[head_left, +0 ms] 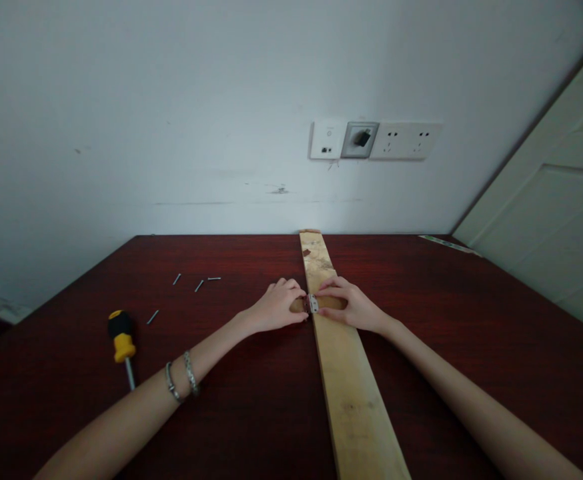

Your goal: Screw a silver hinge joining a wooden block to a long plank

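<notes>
A small metal hinge (313,304) sits at the left edge of a long pale wooden board (354,393), one leaf lying on the wood. My left hand (279,308) comes from the left, its thumb and fingers closed about the hinge's outer leaf. From the other side my right hand (355,307) rests over the board, with thumb and fingertips gripping the hinge's leaf on the wood. Left of my hands, several screws (199,286) lie loose on the table. A yellow and black screwdriver (122,340) lies farther left, its shaft partly behind my left forearm.
The dark red-brown table (251,400) meets a white wall (211,120) at the back. Sockets and switches (405,141) are fixed to this wall. At the back right lies a thin pale strip (449,245), near a white panelled door (571,200).
</notes>
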`<state>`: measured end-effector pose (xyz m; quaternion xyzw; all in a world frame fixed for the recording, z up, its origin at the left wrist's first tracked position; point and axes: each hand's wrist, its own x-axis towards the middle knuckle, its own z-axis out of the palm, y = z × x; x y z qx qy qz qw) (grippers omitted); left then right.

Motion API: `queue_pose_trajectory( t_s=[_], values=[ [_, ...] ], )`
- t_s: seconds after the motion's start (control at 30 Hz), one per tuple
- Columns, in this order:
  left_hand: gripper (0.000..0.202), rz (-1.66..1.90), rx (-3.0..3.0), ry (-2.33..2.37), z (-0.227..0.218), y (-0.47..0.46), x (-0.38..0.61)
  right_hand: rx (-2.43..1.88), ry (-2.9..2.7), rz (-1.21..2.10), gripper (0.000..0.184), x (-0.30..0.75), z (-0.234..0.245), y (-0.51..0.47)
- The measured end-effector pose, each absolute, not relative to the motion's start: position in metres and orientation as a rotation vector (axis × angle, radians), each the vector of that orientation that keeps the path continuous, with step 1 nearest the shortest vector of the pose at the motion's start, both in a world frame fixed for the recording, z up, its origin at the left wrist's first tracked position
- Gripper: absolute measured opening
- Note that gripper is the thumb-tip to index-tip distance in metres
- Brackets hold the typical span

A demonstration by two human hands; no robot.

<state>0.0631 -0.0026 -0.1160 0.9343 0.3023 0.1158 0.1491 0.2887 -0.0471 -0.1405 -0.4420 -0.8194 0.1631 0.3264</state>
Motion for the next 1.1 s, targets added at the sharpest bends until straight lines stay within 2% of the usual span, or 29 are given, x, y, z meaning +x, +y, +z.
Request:
queue_pose_trajectory(
  t_s=[1.1],
  values=[
    [0.037, 0.329, 2.658, 0.901, -0.115, -0.0043, 0.0644, -1.177, -2.141, 0.398, 0.033, 0.2877, -0.1404, -0.0476]
  ],
)
